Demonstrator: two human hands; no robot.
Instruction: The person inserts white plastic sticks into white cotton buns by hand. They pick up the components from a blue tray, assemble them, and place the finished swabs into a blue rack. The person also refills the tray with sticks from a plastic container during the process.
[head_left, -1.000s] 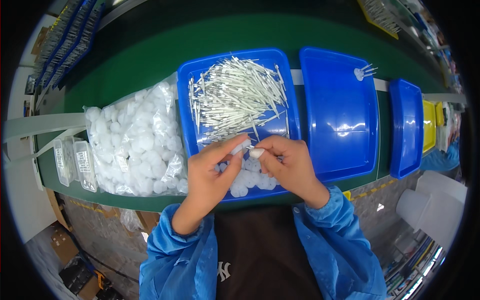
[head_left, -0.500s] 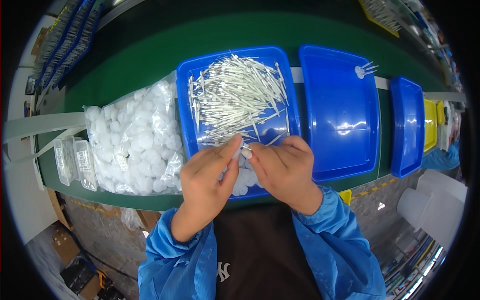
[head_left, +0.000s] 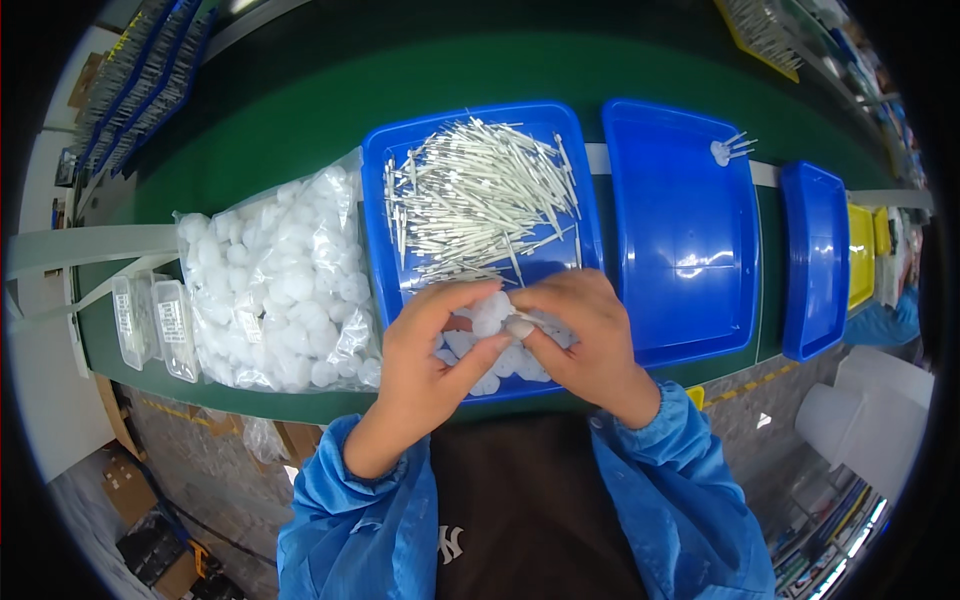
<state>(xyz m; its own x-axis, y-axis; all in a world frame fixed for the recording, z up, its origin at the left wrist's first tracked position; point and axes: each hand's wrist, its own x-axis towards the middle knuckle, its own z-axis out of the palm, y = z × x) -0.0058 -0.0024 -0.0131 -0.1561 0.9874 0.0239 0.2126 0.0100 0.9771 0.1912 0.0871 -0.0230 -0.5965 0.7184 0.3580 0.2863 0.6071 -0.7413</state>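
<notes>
My left hand (head_left: 430,335) is closed, pinching a white translucent rounded piece (head_left: 490,314) between thumb and fingers. Close against it, my right hand (head_left: 580,335) is closed on a thin pale rod, mostly hidden by the fingers. Both hands are above the near end of a blue tray (head_left: 373,215). A heap of thin whitish rods (head_left: 480,195) fills the far part of that tray. More flat white rounded pieces (head_left: 487,384) lie in its near part, partly covered by my hands.
To the left lies a clear bag of white rounded pieces (head_left: 290,280), beside two small clear boxes (head_left: 175,330). Rightward stands another blue tray (head_left: 685,270) with a white piece bearing several rods (head_left: 722,153) at its far corner. Farther right is a narrower-looking blue tray (head_left: 815,260).
The white rounded piece has turned and shows its broad face between my hands. My left fingers have spread wider around it, and my right fingers have shifted beside it.
</notes>
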